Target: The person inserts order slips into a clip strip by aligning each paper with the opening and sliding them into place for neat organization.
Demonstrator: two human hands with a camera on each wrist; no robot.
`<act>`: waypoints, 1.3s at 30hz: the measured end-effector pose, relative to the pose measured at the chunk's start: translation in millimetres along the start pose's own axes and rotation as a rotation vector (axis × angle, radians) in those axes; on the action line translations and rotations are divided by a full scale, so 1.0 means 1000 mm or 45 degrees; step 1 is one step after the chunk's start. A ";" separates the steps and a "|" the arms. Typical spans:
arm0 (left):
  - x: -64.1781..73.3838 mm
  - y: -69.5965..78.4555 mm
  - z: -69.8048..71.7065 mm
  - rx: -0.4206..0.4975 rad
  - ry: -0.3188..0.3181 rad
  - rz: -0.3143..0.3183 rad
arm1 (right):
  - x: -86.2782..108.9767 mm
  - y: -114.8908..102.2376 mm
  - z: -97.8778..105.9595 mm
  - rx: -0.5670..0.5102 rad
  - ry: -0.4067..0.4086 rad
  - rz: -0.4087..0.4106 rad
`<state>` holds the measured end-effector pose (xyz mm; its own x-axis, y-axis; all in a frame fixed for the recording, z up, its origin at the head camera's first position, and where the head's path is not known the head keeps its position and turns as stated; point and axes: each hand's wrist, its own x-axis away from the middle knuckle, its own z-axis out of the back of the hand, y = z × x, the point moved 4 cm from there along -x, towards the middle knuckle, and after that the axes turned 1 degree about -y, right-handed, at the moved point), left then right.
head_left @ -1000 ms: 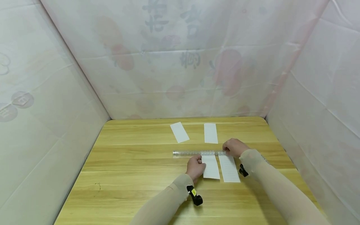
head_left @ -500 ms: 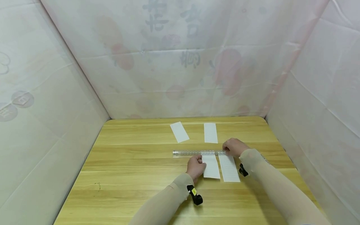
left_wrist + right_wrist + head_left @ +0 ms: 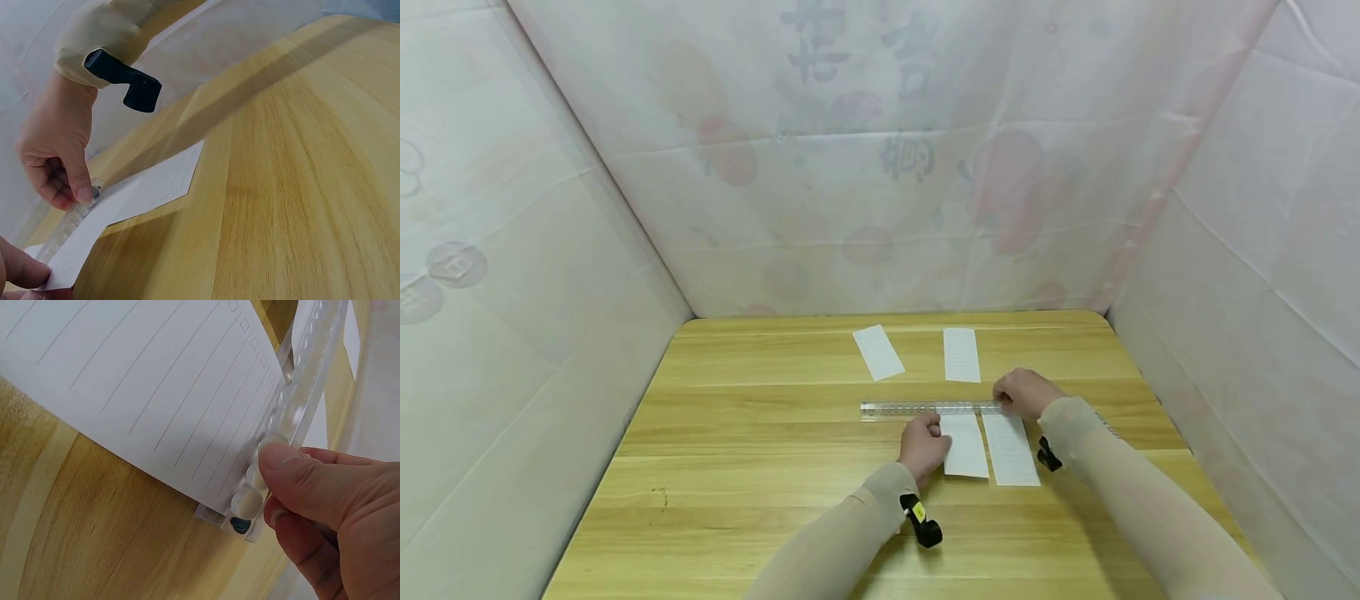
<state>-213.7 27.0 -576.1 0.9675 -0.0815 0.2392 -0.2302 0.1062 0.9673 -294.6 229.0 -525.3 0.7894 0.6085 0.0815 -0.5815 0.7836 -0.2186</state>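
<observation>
Strip [image 3: 887, 410] over table [image 3: 737, 500] runs along far ends of left slip [image 3: 967, 454] and right slip [image 3: 1015, 458]; we read an aligning step;
left hand [image 3: 924, 446] pinches left slip; right hand [image 3: 1028, 393] pinches strip's right end; next move needs steady edges, we judge

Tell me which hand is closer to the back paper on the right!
Right. The right hand is close in front of that paper, to its right; the left hand is farther in front, mostly to its left.
</observation>
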 end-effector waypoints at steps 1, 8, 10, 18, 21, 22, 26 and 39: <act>0.000 0.000 0.000 0.003 0.000 0.001 | 0.000 0.000 0.000 0.000 -0.001 0.000; 0.000 0.001 -0.001 0.008 -0.010 0.004 | 0.000 -0.001 0.000 0.000 -0.011 -0.013; 0.000 0.000 -0.001 0.010 -0.009 0.009 | 0.000 -0.001 0.000 0.002 -0.018 -0.021; 0.006 -0.003 0.000 0.012 0.029 0.053 | 0.001 -0.001 0.000 0.009 -0.028 -0.027; 0.008 -0.004 0.000 0.015 0.046 0.064 | 0.001 -0.001 -0.001 0.007 -0.028 -0.031; 0.009 -0.004 -0.001 0.023 0.044 0.066 | 0.000 -0.001 -0.001 0.012 -0.027 -0.022; 0.010 -0.005 -0.002 0.012 0.040 0.056 | 0.000 -0.001 0.000 0.007 -0.020 -0.021; 0.010 -0.004 0.001 -0.077 0.013 0.033 | 0.001 0.000 -0.001 0.000 -0.016 -0.017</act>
<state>-203.4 24.3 -577.1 0.9625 -0.0678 0.2626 -0.2485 0.1677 0.9540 -293.4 229.9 -526.1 0.7947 0.5993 0.0966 -0.5707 0.7919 -0.2174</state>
